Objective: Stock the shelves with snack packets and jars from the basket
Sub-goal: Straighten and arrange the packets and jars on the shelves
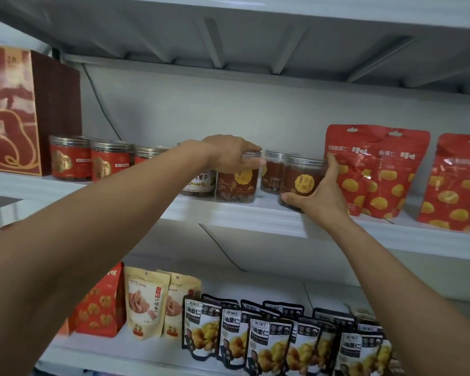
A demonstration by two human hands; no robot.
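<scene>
Foreground: reaching up with both bare forearms over glossy black packets (269, 343) on the lower shelf. Clamping the left hand (229, 156) down over the lid of a brown jar (238, 185), fingers curling round its rim. Cupping the right hand (319, 198) round a second jar (300, 183), thumb at the base, fingers up the far side. Holding both jars upright on the middle shelf (228, 215), near its front edge. Risking, probably, a slip off that smooth white lip, or nudging the soft red pouches (377, 172) just beside the second jar and toppling them. Handling clear, hard, round plastic with ribbed silvery lids; crinkly foil beyond. Not seeing any basket.
</scene>
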